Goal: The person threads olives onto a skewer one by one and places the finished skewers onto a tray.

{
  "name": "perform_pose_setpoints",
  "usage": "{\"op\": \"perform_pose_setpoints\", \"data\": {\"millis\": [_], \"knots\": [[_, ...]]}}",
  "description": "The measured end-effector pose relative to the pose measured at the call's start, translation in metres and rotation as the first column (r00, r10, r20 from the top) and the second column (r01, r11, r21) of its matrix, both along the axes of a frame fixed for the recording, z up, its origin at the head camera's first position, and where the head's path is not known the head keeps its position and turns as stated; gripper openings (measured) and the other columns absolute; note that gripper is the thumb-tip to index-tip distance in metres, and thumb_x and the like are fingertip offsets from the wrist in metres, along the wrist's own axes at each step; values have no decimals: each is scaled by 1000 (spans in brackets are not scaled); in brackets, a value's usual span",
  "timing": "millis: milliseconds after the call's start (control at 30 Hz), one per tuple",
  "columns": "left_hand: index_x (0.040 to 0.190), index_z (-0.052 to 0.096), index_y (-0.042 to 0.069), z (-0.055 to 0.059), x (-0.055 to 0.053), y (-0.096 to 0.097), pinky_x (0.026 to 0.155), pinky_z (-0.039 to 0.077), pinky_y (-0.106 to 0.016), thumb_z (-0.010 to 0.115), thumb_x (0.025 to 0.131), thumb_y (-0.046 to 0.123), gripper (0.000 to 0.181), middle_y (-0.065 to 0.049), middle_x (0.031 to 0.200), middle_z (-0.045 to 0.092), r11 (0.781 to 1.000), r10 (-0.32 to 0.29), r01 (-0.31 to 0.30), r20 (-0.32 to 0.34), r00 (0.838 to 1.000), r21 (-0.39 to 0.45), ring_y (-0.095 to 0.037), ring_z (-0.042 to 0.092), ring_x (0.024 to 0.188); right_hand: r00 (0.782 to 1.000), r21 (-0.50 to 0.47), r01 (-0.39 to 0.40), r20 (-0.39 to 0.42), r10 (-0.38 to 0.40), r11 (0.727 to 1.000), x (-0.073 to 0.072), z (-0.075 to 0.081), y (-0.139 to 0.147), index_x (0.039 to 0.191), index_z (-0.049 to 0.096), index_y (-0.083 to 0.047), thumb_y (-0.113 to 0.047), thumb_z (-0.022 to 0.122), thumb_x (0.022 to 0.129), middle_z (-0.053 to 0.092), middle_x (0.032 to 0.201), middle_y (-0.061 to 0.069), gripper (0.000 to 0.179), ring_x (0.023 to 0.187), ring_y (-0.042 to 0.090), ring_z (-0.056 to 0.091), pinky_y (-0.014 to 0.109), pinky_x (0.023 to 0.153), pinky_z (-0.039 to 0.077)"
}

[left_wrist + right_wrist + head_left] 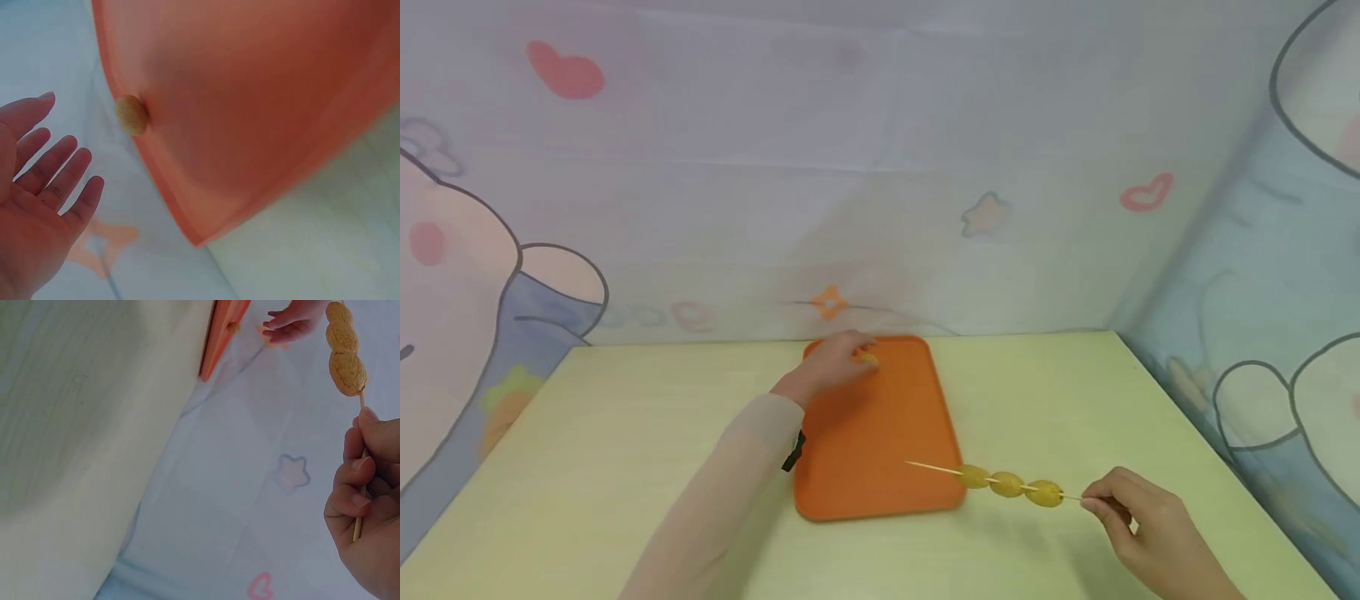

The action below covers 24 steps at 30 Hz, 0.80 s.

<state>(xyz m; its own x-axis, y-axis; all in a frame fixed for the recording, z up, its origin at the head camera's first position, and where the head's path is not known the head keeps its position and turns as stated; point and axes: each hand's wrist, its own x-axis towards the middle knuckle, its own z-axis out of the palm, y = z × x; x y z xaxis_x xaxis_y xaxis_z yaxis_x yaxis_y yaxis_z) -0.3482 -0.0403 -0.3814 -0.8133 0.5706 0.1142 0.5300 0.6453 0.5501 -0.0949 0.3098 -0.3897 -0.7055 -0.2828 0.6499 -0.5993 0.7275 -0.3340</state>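
My right hand (1157, 529) pinches the bare end of a thin wooden skewer (932, 467). Three yellow-brown balls (1007, 484) are threaded on it, and its pointed tip reaches over the orange tray (887, 450). In the right wrist view, curled fingers and thumb grip the stick (357, 530) below the balls (347, 372). At the tray's far end, my left hand (837, 360) hovers with spread, relaxed fingers. Close by it lies a single yellow-brown ball (869, 361). The left wrist view shows this ball (131, 115) by the tray's rim, apart from the hand (47, 194).
The tray lies on a pale yellow table (1037, 392). Behind the table's far edge stands a cartoon-printed cloth backdrop (737, 192), and another printed cloth (1262, 275) borders the right side.
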Motion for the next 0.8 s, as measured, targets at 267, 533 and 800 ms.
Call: {"op": "perform_pose_setpoints", "data": {"millis": [267, 533, 800], "knots": [[130, 57, -1, -10, -12, 3, 99, 45, -47, 60, 94, 14, 39, -17, 133, 56, 999, 26, -25, 32, 999, -28, -35, 53, 119, 999, -6, 30, 21, -30, 1000, 8, -7, -3, 84, 61, -22, 8, 75, 74, 50, 76, -19, 35, 62, -6, 42, 7, 53, 35], [132, 55, -3, -21, -21, 2, 104, 41, -46, 57, 95, 11, 40, -18, 135, 54, 998, 30, -27, 50, 998, -58, -35, 49, 126, 1000, -24, 10, -1, -10, 1000, 13, -11, -2, 84, 61, -20, 3, 74, 79, 52, 77, -17, 27, 62, -6, 45, 8, 53, 37], [133, 55, -2, -30, -28, 2, 107, 38, -46, 55, 96, 9, 38, -17, 135, 55, 995, 29, -23, 56, 998, -94, -34, 44, 131, 1000, -30, 12, 8, -12, 999, 16, -13, -1, 85, 61, -20, 5, 75, 77, 53, 77, -17, 29, 61, -6, 45, 8, 53, 37]]}}
